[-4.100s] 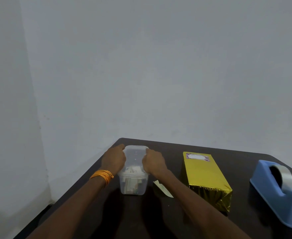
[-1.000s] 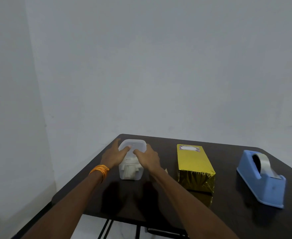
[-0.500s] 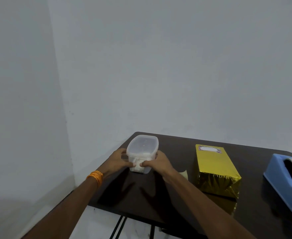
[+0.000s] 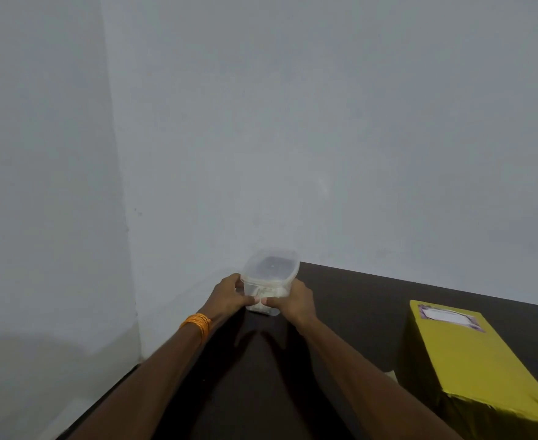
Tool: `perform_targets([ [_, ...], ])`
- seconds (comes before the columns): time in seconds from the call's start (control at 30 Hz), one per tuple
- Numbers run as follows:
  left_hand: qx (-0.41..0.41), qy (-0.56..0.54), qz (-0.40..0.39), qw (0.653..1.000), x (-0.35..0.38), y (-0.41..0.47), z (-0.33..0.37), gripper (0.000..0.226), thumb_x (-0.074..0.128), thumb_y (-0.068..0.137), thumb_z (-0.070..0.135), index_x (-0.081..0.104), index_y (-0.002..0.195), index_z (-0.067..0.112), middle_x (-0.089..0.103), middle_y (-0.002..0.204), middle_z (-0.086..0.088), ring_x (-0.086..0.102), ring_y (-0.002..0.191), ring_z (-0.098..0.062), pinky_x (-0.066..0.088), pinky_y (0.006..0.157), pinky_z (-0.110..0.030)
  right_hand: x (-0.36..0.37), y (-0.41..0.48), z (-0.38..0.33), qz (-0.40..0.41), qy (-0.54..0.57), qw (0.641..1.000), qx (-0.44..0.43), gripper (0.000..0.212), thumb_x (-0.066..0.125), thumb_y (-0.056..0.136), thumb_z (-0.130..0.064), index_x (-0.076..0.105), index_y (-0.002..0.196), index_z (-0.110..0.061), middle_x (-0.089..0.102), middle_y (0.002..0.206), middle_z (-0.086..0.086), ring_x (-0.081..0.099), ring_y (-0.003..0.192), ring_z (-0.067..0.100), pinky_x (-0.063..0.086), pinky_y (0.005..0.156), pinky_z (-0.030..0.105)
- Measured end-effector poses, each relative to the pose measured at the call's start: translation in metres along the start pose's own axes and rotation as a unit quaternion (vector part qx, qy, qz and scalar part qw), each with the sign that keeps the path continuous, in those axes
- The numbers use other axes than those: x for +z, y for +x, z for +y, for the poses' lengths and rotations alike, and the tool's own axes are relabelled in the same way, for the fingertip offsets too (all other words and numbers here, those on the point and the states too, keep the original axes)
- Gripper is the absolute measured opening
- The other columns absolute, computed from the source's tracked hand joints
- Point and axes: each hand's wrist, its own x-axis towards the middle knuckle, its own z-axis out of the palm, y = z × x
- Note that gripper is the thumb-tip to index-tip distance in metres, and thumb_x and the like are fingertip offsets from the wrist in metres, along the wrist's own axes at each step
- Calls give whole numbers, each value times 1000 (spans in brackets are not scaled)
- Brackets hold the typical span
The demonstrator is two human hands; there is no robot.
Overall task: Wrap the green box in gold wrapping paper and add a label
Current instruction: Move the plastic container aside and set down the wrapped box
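Gold-wrapped box [image 4: 477, 360] lies flat on the right side of a dark desk [image 4: 356, 300], running off the lower right edge of the view. Shiny yellow-gold paper covers every side that shows. A white label [image 4: 448, 317] with a purple border is stuck on its top face, at the far end. A pale sliver of paper [image 4: 391, 373] shows on the desk just beside the box's near left edge.

Well apart from the box, at the desk's far left corner, 2 hands hold a clear plastic container [image 4: 271, 274] with its lid on. Something whitish shows inside it, too blurred to tell what. The left hand [image 4: 226, 296] grips the container's left side and the right hand [image 4: 293, 301] grips its right side. The fingers [image 4: 248, 300] of both hands are curled and clamped on its walls, and the 2 thumbs nearly meet across its near face. I cannot tell whether the container's base rests on the desk or sits just above it.

Orange bangles [image 4: 196, 325] circle the left wrist. Both bare forearms reach in from the bottom of the view over the desk. Plain pale grey walls [image 4: 293, 122] meet in a corner behind the desk.
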Motion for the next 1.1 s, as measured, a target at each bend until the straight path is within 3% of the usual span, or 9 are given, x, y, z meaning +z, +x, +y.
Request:
perform_targets([
  [0.13,-1,-5,7,1000,6,31,-9,62,78,56,37,65,112,14,69,111,1,65,105,-15,52,89,-28,6,28,5,14,-14,1000,-5,52,89,68,-17,68,115,-9,73,112,6,68,105,20,54,92,34],
  [0.37,-38,-38,-14,998,7,50,-17,70,82,46,34,66,109,6,73,108,-2,69,103,-20,53,99,-45,13,47,12,20,-23,999,26,54,89,69,-16,67,117,-5,72,115,8,67,107,20,53,87,25],
  [0.43,-60,-51,-11,997,9,37,-13,76,82,48,26,58,117,3,67,116,-2,66,112,-25,51,102,-43,12,41,10,21,-48,997,54,62,89,70,-18,60,121,0,67,120,11,65,111,24,52,84,26],
  [0.5,-45,-44,63,996,11,21,-6,85,86,58,24,52,133,4,60,121,-6,61,116,-26,49,98,-34,6,32,7,31,-71,996,44,68,87,71,-21,50,124,0,61,125,15,61,115,30,50,83,30],
  [0.67,51,-38,173,983,16,-14,38,44,75,79,1,60,120,6,66,110,-8,64,100,-22,54,91,-36,-51,5,-18,73,-147,986,-19,56,76,80,-28,50,123,-4,62,123,16,61,111,32,50,82,34],
  [0.83,123,-80,105,984,65,-52,126,34,70,89,13,60,122,15,64,111,1,62,96,-10,48,72,-16,-143,-35,-34,144,-184,972,-33,49,68,85,-31,52,128,-11,64,124,12,61,113,30,52,94,41],
  [0.9,152,-105,61,981,97,-69,162,29,68,92,20,61,120,19,63,109,5,61,94,-4,50,71,-17,-184,-60,-29,184,-193,963,-27,50,68,85,-30,54,130,-14,64,125,9,61,115,27,51,93,39],
  [1.0,175,-137,-3,975,144,-93,207,27,64,94,25,61,120,18,63,109,6,63,99,-10,54,83,-28,-241,-100,-16,231,-201,951,-33,48,68,85,-28,56,129,-14,64,124,8,61,113,24,51,89,36],
  [1.1,192,-152,-58,968,194,-119,242,29,63,95,28,60,122,18,62,112,4,61,99,-10,51,80,-24,-295,-140,5,275,-219,936,-31,43,68,85,-27,58,125,-15,64,121,6,60,110,24,47,83,33],
])
